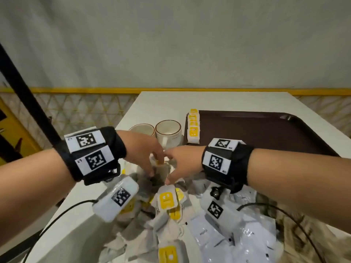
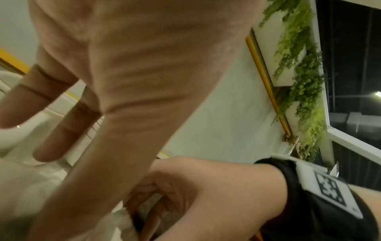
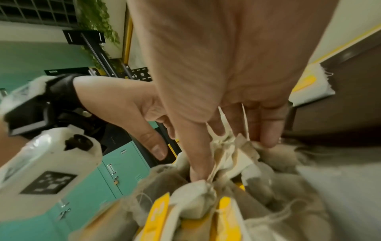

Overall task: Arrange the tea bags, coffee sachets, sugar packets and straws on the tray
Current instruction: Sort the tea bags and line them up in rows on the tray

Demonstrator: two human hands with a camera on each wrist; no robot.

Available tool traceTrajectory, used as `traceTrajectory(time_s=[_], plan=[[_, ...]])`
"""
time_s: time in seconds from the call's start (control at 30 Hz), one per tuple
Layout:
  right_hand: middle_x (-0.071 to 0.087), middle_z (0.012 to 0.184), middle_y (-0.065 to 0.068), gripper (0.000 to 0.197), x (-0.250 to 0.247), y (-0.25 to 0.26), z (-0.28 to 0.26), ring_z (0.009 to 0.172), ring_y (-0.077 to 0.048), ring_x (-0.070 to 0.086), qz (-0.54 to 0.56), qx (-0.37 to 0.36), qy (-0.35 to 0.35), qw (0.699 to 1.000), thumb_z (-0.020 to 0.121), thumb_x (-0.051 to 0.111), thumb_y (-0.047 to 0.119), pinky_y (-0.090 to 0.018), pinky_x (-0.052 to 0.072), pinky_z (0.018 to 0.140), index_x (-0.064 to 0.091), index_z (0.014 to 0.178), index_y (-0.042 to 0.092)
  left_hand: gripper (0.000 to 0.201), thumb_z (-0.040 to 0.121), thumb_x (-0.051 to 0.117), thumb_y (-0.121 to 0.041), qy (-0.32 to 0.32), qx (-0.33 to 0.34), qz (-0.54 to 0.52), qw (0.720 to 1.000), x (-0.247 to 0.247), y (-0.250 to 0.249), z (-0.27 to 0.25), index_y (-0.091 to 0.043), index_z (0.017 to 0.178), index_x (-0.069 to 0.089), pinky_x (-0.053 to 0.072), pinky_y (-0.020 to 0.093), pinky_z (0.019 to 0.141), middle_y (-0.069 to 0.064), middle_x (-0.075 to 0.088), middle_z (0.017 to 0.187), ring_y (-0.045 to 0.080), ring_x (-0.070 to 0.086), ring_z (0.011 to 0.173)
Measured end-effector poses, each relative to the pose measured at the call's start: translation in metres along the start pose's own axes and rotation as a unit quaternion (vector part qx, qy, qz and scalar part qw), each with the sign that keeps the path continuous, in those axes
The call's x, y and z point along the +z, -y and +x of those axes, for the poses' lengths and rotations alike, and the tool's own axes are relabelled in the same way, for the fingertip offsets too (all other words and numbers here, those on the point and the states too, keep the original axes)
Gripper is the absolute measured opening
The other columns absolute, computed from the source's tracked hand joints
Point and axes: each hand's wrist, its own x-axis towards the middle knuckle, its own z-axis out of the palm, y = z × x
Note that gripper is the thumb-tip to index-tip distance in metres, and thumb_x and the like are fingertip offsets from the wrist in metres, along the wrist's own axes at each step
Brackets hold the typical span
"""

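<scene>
Setting: white worktop (image 1: 167,100) against a grey wall with yellow trim; dark brown tray (image 1: 266,130) at 2 o'clock from the hands, two cups (image 1: 168,132) at 12 o'clock.
Tea bags: loose heap (image 1: 167,215) at 6 o'clock below the hands; a short row (image 1: 193,128) already standing along the tray's left edge.
Look: soft off-white pouches, bright yellow paper tags, thin strings tangled across the heap.
Coffee sachets: flat white packets (image 1: 212,236) at 5 o'clock in the pile, none on the tray yet.
Left hand (image 1: 146,150): fingers curled down into the heap, apparently pinching a yellow-tagged bag; grip partly hidden.
Right hand (image 3: 222,97): thumb and fingers pinching bunched tea-bag paper and string.
Handling: judged very light, limp, easily torn; strings likely to drag neighbours along.
Hold point: best taken by the stiff yellow tag or pouch top edge, not the string.
Sugar, straws: not identifiable.
</scene>
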Motion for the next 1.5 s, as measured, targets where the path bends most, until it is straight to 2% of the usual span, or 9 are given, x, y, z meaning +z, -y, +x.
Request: traceTrajectory(time_s=[0.17,0.33,0.63,0.7,0.8,0.93,1.23,1.33,1.5], plan=[[0.062,0.108,-0.009,0.048,0.012,0.01,0.01,0.096,-0.025,0.06,-0.062,0.014,-0.031,0.998,0.084,0.071,0.032,-0.03,0.047,0.075,0.055,0.121,0.007,0.036,0.081,0.068,-0.031,-0.019,-0.031,0.01,0.999,0.025,0.009,0.014,-0.027,0.115,0.059,0.051,0.031,0.086,-0.007,0.06,0.112,0.016,0.059,0.095],[0.058,0.127,-0.01,0.052,0.018,0.012,0.014,0.114,-0.027,0.056,-0.044,0.008,-0.069,0.997,0.086,0.07,0.021,-0.028,0.042,0.084,0.049,0.132,0.009,0.022,0.079,0.072,-0.026,-0.064,-0.026,-0.067,0.995,0.028,0.022,0.019,-0.028,0.072,0.051,0.045,0.016,0.053,-0.004,0.059,0.081,0.01,0.059,0.059],[0.058,0.086,0.003,0.015,-0.001,-0.012,-0.003,0.079,-0.012,0.054,0.124,0.006,-0.175,0.977,0.082,0.071,0.01,-0.02,0.046,0.066,0.067,0.096,0.008,0.017,0.078,0.076,-0.027,-0.184,0.0,-0.157,0.97,0.009,0.035,-0.001,-0.015,0.086,0.066,0.034,0.022,0.06,-0.004,0.058,0.074,0.011,0.047,0.066],[0.061,0.082,0.003,0.013,-0.011,-0.021,-0.017,0.07,-0.008,0.059,0.24,0.015,-0.198,0.95,0.081,0.072,0.004,-0.027,0.057,0.071,0.067,0.093,0.008,0.016,0.074,0.08,-0.025,-0.234,0.014,-0.261,0.936,0.004,0.035,-0.01,-0.018,0.078,0.065,0.035,0.022,0.06,-0.011,0.057,0.064,0.007,0.047,0.06],[0.065,0.086,-0.009,0.02,-0.02,-0.032,-0.046,0.065,-0.01,0.064,0.407,0.022,-0.242,0.88,0.082,0.07,-0.002,-0.016,0.053,0.058,0.065,0.101,-0.001,0.021,0.063,0.079,-0.026,-0.297,0.067,-0.48,0.823,-0.004,0.023,-0.019,-0.017,0.074,0.062,0.041,0.023,0.064,-0.005,0.064,0.067,0.008,0.054,0.064],[0.068,0.087,-0.012,0.014,-0.019,-0.045,-0.076,0.073,-0.019,0.067,0.565,0.002,-0.274,0.779,0.083,0.065,-0.007,-0.024,0.059,0.066,0.061,0.094,0.001,0.016,0.078,0.073,-0.013,-0.36,0.084,-0.592,0.716,-0.01,-0.013,-0.009,-0.019,0.073,0.059,0.046,0.024,0.065,-0.002,0.068,0.073,0.011,0.059,0.07],[0.068,0.097,-0.01,0.019,0.014,-0.079,-0.1,0.08,-0.013,0.068,0.756,-0.036,-0.294,0.585,0.089,0.053,-0.005,-0.02,0.056,0.068,0.059,0.104,0.004,0.005,0.089,0.062,-0.011,-0.27,0.097,-0.791,0.54,0.004,-0.097,0.035,-0.014,0.084,0.061,0.055,0.036,0.071,0.007,0.064,0.089,0.021,0.061,0.085],[0.069,0.1,-0.011,0.028,0.016,-0.083,-0.099,0.084,-0.017,0.066,0.758,-0.033,-0.298,0.579,0.091,0.048,-0.01,-0.022,0.055,0.067,0.061,0.111,0.003,0.005,0.091,0.058,-0.008,-0.227,0.116,-0.843,0.474,0.01,-0.117,0.047,-0.008,0.086,0.058,0.058,0.045,0.071,0.013,0.066,0.09,0.026,0.064,0.085],[0.064,0.087,-0.012,0.028,0.023,-0.081,-0.092,0.069,-0.016,0.053,0.73,0.014,-0.313,0.608,0.091,0.045,-0.012,-0.023,0.042,0.058,0.062,0.111,-0.005,0.005,0.092,0.055,-0.003,-0.229,0.129,-0.866,0.425,0.019,-0.131,0.064,-0.003,0.087,0.057,0.06,0.036,0.062,0.016,0.067,0.084,0.023,0.068,0.071]])
